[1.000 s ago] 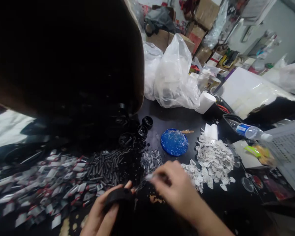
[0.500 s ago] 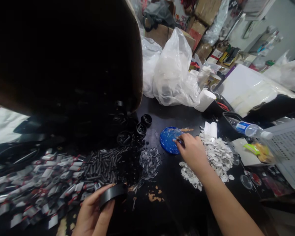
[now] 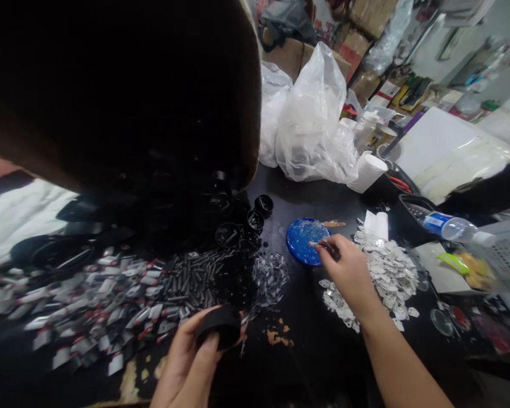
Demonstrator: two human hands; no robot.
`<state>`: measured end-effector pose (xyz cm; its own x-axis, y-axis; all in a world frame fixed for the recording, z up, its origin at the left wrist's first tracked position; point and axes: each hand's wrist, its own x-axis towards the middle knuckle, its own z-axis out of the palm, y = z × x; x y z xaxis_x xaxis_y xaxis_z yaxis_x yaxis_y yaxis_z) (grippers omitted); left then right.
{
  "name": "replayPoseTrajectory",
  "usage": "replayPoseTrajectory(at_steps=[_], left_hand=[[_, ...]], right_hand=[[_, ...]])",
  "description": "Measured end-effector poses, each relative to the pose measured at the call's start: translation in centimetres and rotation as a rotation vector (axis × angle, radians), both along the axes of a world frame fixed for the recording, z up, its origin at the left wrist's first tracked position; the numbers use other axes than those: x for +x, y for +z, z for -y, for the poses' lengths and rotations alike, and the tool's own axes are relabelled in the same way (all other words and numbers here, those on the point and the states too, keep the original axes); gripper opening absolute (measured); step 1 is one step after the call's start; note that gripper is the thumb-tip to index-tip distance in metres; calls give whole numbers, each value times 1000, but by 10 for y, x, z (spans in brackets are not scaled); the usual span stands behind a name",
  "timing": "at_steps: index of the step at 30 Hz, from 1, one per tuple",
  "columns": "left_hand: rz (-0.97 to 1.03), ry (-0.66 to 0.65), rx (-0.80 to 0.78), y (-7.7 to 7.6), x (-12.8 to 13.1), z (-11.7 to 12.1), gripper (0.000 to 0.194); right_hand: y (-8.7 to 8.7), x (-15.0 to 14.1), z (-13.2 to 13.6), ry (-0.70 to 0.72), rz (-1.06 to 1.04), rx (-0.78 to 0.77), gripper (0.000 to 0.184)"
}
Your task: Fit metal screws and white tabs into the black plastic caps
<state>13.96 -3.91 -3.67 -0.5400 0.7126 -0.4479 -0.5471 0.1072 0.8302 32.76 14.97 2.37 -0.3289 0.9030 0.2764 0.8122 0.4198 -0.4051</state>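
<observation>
My left hand [image 3: 189, 362] is closed around a black round cup-like part [image 3: 221, 324], tilted so that its hollow side shows, with the thumb at the inner edge. My right hand [image 3: 351, 275] pinches a thin dark stick [image 3: 332, 249] with a pale tip, over the right edge of a blue round lid [image 3: 300, 243]. Clear, jelly-like stuff is smeared across the lid. Beside the right wrist lies a heap of flat pale metal plates [image 3: 389, 272]. Between the hands sits a pile of small grey metal pieces [image 3: 271, 277].
Grey cylinders with red bands [image 3: 106, 306] and dark springs [image 3: 191, 277] spread over the left of the black table. More black cups [image 3: 255, 220] stand behind. A large dark curved shape [image 3: 131, 85] fills the upper left. White plastic bags [image 3: 310, 130] and a bottle [image 3: 454, 226] stand farther off.
The view has swung slightly left. My left hand has turned the black part, and its hollow side now faces me more. My right hand stays at the blue lid with the stick.
</observation>
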Motion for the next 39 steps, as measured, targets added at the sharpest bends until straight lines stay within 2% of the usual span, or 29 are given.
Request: replayPoseTrajectory(at_steps=[2, 6, 7, 9, 13, 18, 20, 23, 24, 26, 28, 29, 30, 31, 35, 37, 39], left_hand=[[151, -51, 14, 13, 9, -9, 39], [408, -130, 89, 28, 20, -25, 27], [458, -145, 102, 29, 21, -27, 23], [532, -152, 114, 31, 21, -28, 16], [605, -136, 114, 32, 19, -26, 8], [545, -169, 122, 31, 20, -24, 14], [443, -202, 130, 29, 20, -21, 18], [96, -208, 106, 25, 19, -16, 22], [-35, -202, 94, 24, 18, -14, 21], [-213, -208, 78, 22, 17, -11, 19], [-229, -231, 96, 20, 16, -9, 18], [-192, -247, 107, 19, 16, -7, 19], [-141, -268, 113, 17, 16, -6, 20], [-84, -293, 113, 14, 16, -3, 21], [17, -402, 79, 4, 12, 13, 20], [-15, -468, 71, 2, 9, 23, 20], [-50, -536, 62, 2, 7, 32, 20]], right_hand=[[4, -6, 15, 4, -181, -141, 21], [10, -24, 49, 58, -677, -671, 24], [11, -28, 55, 76, -722, -760, 24], [15, -35, 65, 110, -706, -823, 24], [22, -41, 73, 145, -575, -769, 24], [26, -41, 74, 179, -489, -674, 18], [27, -41, 74, 199, -477, -686, 16], [26, -40, 76, 236, -458, -740, 14], [25, -40, 77, 257, -434, -707, 13], [22, -38, 80, 322, -366, -524, 9], [18, -36, 83, 397, -318, -301, 9], [17, -34, 85, 423, -317, -244, 10], [16, -33, 86, 430, -333, -258, 12], [16, -32, 87, 428, -366, -345, 13], [15, -26, 91, 402, -510, -1003, 25], [12, -24, 94, 376, -521, -1133, 24], [8, -24, 98, 343, -499, -1137, 22]])
